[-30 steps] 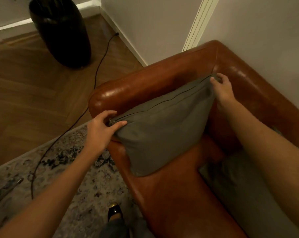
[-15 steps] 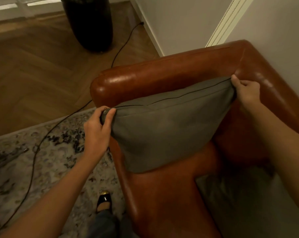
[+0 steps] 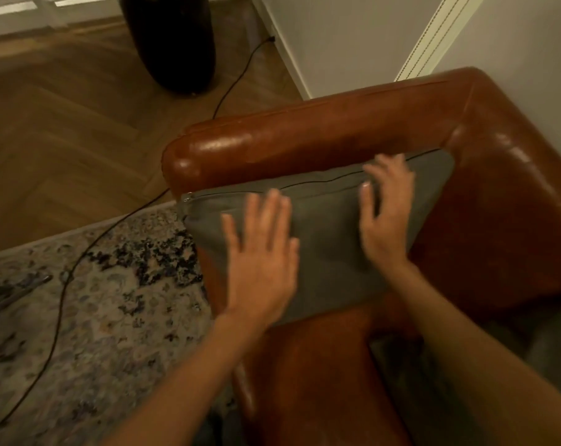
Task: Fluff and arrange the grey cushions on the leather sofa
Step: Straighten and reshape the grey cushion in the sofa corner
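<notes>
A grey cushion (image 3: 330,239) leans against the armrest of the brown leather sofa (image 3: 321,136), in the corner of the seat, zip edge up. My left hand (image 3: 260,255) lies flat on the cushion's left half with fingers spread. My right hand (image 3: 385,214) rests on its right half, fingers apart and blurred by motion. Neither hand grips the fabric. A second grey cushion (image 3: 556,349) shows dimly at the lower right, behind my right forearm.
A patterned rug (image 3: 89,317) lies left of the sofa, with a black cable (image 3: 63,284) running across it and the wooden floor. A tall dark vase (image 3: 173,43) stands at the back. White walls close in behind the sofa.
Both hands have let go of the cushion's top corners and now lie open on its face. The cushion has settled lower against the armrest.
</notes>
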`<state>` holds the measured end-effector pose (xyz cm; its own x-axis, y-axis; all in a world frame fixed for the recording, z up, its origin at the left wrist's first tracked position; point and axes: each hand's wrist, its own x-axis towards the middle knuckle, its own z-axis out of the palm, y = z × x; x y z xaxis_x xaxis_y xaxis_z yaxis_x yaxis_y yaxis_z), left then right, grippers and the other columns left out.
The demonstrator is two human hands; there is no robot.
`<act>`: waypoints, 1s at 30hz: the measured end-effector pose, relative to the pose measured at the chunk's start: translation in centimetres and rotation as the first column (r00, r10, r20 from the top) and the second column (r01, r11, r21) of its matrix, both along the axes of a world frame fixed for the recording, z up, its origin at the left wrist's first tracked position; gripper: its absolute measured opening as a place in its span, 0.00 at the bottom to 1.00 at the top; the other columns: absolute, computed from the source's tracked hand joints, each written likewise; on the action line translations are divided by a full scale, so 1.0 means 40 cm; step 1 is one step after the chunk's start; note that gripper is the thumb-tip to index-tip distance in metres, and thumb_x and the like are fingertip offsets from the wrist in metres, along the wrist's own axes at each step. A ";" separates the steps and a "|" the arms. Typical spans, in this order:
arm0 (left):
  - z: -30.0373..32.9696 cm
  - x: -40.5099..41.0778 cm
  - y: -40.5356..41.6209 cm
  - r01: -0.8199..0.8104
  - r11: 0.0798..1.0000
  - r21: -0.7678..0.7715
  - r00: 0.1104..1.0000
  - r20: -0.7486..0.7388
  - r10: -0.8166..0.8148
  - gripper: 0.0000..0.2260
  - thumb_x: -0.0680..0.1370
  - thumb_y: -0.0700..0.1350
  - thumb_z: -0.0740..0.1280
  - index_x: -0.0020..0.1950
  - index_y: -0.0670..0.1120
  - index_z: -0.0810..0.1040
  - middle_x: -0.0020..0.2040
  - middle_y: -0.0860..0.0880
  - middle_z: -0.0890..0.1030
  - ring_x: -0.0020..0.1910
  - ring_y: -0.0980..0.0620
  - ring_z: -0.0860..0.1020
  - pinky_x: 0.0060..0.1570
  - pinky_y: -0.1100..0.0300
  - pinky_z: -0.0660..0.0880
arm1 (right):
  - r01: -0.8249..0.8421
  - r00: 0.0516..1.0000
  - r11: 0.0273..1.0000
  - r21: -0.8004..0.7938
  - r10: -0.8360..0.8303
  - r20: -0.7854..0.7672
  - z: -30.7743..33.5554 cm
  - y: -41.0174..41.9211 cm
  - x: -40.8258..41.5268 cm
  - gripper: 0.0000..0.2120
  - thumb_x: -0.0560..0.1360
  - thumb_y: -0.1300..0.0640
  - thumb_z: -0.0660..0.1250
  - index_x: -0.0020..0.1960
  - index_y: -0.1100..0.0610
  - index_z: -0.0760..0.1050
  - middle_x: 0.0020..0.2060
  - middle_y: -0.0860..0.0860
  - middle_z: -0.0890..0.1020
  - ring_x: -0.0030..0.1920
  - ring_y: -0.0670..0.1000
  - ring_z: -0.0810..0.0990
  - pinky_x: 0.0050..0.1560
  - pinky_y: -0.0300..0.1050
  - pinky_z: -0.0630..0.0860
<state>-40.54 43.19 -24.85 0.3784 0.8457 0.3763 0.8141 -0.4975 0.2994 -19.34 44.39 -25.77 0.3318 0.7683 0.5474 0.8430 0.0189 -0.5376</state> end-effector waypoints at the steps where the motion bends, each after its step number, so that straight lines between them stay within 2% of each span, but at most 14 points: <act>1: -0.017 0.045 -0.016 0.088 0.996 0.023 0.994 -0.075 -0.086 0.25 0.82 0.51 0.53 0.77 0.42 0.54 0.78 0.46 0.54 0.78 0.48 0.42 0.75 0.43 0.40 | -0.085 0.991 0.995 -0.052 0.090 0.098 -0.029 -0.014 -0.039 0.16 0.83 0.55 0.56 0.67 0.59 0.72 0.69 0.55 0.73 0.74 0.55 0.61 0.76 0.54 0.49; 3: -0.061 0.102 -0.005 0.168 0.985 0.043 0.975 -0.154 -0.160 0.26 0.83 0.51 0.53 0.78 0.43 0.52 0.79 0.47 0.54 0.78 0.47 0.47 0.75 0.44 0.41 | -0.160 0.945 0.975 -0.154 0.196 0.261 -0.070 -0.025 -0.072 0.19 0.83 0.53 0.52 0.71 0.56 0.68 0.71 0.57 0.71 0.75 0.56 0.60 0.76 0.54 0.44; 5: -0.097 0.108 0.047 0.170 0.984 0.054 0.966 -0.207 -0.155 0.26 0.83 0.53 0.55 0.78 0.47 0.54 0.78 0.48 0.57 0.77 0.46 0.52 0.75 0.46 0.40 | -0.128 0.923 0.966 -0.223 0.198 0.330 -0.086 -0.009 -0.049 0.20 0.84 0.51 0.50 0.74 0.54 0.64 0.73 0.57 0.69 0.75 0.55 0.60 0.76 0.54 0.42; 7: -0.119 0.085 0.109 0.141 0.988 0.069 0.961 -0.249 -0.119 0.26 0.82 0.59 0.55 0.78 0.53 0.57 0.78 0.49 0.58 0.77 0.42 0.53 0.74 0.44 0.42 | -0.017 0.923 0.961 -0.275 0.121 0.366 -0.089 0.013 0.012 0.24 0.83 0.45 0.49 0.76 0.52 0.63 0.75 0.56 0.66 0.76 0.56 0.58 0.75 0.57 0.42; 9: -0.123 0.064 0.153 0.086 0.994 0.062 0.970 -0.234 -0.069 0.29 0.80 0.66 0.53 0.78 0.56 0.58 0.79 0.48 0.55 0.77 0.38 0.50 0.73 0.41 0.41 | 0.122 0.925 0.930 -0.346 0.019 0.379 -0.083 0.021 0.107 0.27 0.82 0.41 0.46 0.77 0.51 0.60 0.77 0.55 0.62 0.77 0.56 0.56 0.74 0.63 0.41; 11: -0.122 0.062 0.167 0.055 0.996 0.073 0.975 -0.219 -0.038 0.31 0.78 0.69 0.51 0.78 0.57 0.56 0.79 0.47 0.55 0.76 0.35 0.48 0.73 0.39 0.39 | 0.210 0.922 0.881 -0.423 -0.035 0.385 -0.067 0.021 0.201 0.29 0.81 0.38 0.42 0.79 0.48 0.55 0.78 0.52 0.57 0.78 0.54 0.52 0.72 0.68 0.41; 13: -0.133 0.079 0.172 0.040 0.997 0.069 0.977 -0.212 -0.024 0.31 0.78 0.69 0.51 0.78 0.57 0.55 0.79 0.46 0.56 0.76 0.34 0.48 0.72 0.39 0.38 | 0.240 0.920 0.838 -0.491 -0.035 0.390 -0.064 0.033 0.265 0.29 0.81 0.37 0.38 0.79 0.46 0.49 0.79 0.49 0.52 0.79 0.50 0.47 0.72 0.69 0.39; 19: -0.138 0.106 0.186 -0.009 0.999 0.048 0.971 -0.238 0.020 0.29 0.80 0.66 0.49 0.78 0.56 0.53 0.79 0.46 0.54 0.75 0.34 0.46 0.71 0.37 0.37 | 0.249 0.909 0.819 -0.517 -0.014 0.416 -0.091 0.093 0.273 0.29 0.80 0.37 0.35 0.79 0.45 0.43 0.80 0.48 0.48 0.79 0.50 0.44 0.73 0.68 0.37; 22: -0.123 0.107 0.167 -0.079 0.997 0.006 0.970 -0.230 0.078 0.27 0.82 0.61 0.48 0.79 0.53 0.50 0.79 0.46 0.53 0.76 0.37 0.45 0.71 0.38 0.36 | 0.316 0.913 0.833 -0.454 -0.138 0.384 -0.082 0.068 0.233 0.28 0.82 0.42 0.38 0.80 0.48 0.46 0.80 0.50 0.50 0.79 0.52 0.44 0.73 0.69 0.38; 24: -0.110 0.131 0.132 -0.175 0.984 -0.033 0.967 -0.196 0.165 0.26 0.83 0.58 0.48 0.80 0.49 0.51 0.79 0.44 0.52 0.77 0.39 0.45 0.72 0.39 0.34 | 0.248 0.943 0.893 -0.375 -0.134 0.305 -0.082 0.043 0.152 0.27 0.83 0.44 0.40 0.80 0.53 0.50 0.79 0.52 0.53 0.79 0.54 0.45 0.73 0.69 0.39; 26: -0.100 0.159 0.099 -0.177 0.982 -0.065 0.972 -0.170 0.164 0.27 0.84 0.56 0.49 0.79 0.45 0.52 0.79 0.42 0.51 0.78 0.41 0.45 0.72 0.40 0.34 | 0.032 0.940 0.954 -0.297 0.072 0.333 -0.102 0.018 0.052 0.26 0.84 0.45 0.42 0.79 0.54 0.54 0.77 0.54 0.58 0.78 0.53 0.48 0.73 0.66 0.39; 28: -0.101 0.154 0.098 -0.081 0.996 -0.037 0.978 -0.195 0.072 0.26 0.84 0.56 0.49 0.79 0.48 0.51 0.79 0.44 0.52 0.78 0.42 0.46 0.72 0.39 0.36 | -0.115 0.888 0.959 -0.258 0.215 0.406 -0.127 0.018 -0.002 0.23 0.84 0.45 0.45 0.77 0.51 0.58 0.76 0.53 0.61 0.77 0.53 0.51 0.73 0.65 0.40; 30: -0.104 0.110 0.134 -0.019 1.000 0.012 0.968 -0.249 0.021 0.25 0.83 0.60 0.49 0.79 0.55 0.52 0.79 0.47 0.53 0.77 0.42 0.47 0.71 0.36 0.40 | -0.127 0.887 0.963 -0.236 0.217 0.408 -0.132 0.044 0.000 0.22 0.84 0.45 0.47 0.76 0.49 0.60 0.75 0.55 0.63 0.77 0.55 0.54 0.74 0.63 0.41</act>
